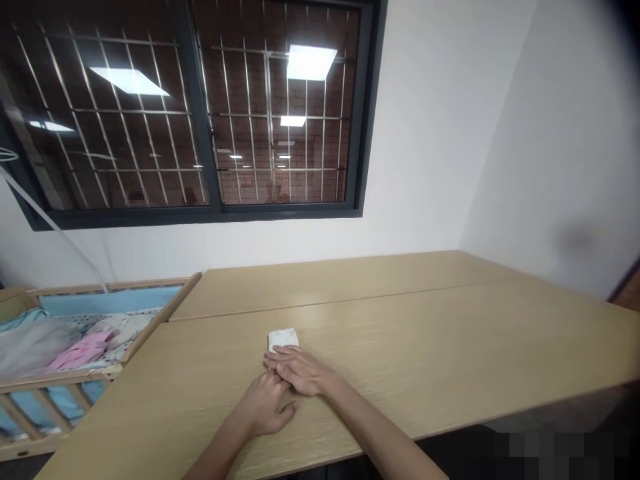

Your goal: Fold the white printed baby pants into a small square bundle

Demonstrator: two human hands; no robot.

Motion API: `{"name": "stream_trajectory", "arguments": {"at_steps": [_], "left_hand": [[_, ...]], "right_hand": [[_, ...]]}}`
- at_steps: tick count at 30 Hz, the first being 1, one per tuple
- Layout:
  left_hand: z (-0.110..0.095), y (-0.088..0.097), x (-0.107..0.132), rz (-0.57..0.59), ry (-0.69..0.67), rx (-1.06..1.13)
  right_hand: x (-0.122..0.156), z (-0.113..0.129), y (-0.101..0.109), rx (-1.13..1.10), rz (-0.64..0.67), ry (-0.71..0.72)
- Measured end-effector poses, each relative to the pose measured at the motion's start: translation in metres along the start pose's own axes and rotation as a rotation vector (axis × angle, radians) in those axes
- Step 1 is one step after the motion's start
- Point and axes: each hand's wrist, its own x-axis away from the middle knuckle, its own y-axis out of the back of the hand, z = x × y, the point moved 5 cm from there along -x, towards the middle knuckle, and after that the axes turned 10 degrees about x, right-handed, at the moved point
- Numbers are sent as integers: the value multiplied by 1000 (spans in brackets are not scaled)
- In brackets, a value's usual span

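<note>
A small white folded item point(283, 337), cloth-like or possibly a diaper, lies on the wooden table point(400, 347). My right hand point(300, 369) rests flat across its near end with fingers stretched to the left. Just below, my left hand point(267, 403) points forward, its fingertips partly covered by the right hand. Its thumb stands apart from the fingers. The near part of the white item is hidden beneath my hands, so whether the left fingertips touch it cannot be seen.
To the left stands a wooden crib point(185, 293) with blue padding, a pink cloth point(83, 350) and pale bedding. A white pole point(55, 230) rises from it. Behind the table are a white wall point(425, 133) and a dark-framed, barred window point(215, 213). The table's front edge is near my body.
</note>
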Motion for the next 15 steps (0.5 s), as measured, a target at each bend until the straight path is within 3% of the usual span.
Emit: {"name": "stream_trajectory", "arguments": {"at_steps": [6, 11, 15], "left_hand": [[-11, 11, -3, 17, -64, -19], [2, 4, -2, 36, -51, -51], [7, -1, -2, -12, -81, -39]], "right_hand": [[-19, -42, 7, 37, 103, -40], [-35, -72, 4, 79, 95, -47], [-40, -83, -4, 53, 56, -80]]}}
